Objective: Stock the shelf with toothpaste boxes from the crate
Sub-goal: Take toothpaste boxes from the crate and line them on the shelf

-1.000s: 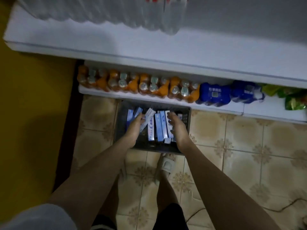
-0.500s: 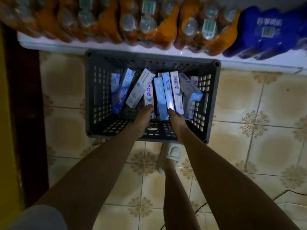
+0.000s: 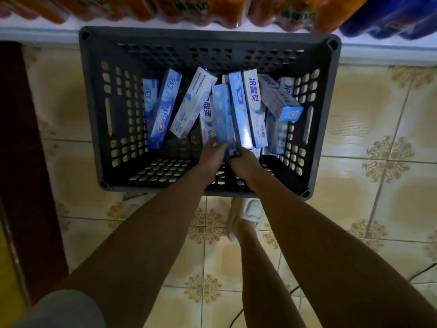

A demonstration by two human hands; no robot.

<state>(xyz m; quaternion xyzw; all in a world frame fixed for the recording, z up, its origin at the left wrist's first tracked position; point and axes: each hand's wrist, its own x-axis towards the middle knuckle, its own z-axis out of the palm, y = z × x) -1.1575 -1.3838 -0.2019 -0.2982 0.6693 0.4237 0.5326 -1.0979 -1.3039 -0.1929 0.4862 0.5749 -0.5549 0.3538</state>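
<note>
A dark grey perforated crate sits on the tiled floor, its far rim against the edge of a low white shelf. Inside it, toothpaste boxes lean in a loose row from left to right, mostly blue and white, some tilted against each other and one lying across the others at the right side.

Both arms reach down into the near half of the crate. The left hand has its fingers curled round the near end of a light blue box standing near the middle of the row. The right hand is just beside it, touching the near ends of the same cluster; whether it grips a box or only rests there cannot be told, as its fingers are hidden.

On the shelf beyond the crate stand packs of orange bottles and, at the far right, blue packs. A foot in a pale slipper stands on the floor just near the crate.
</note>
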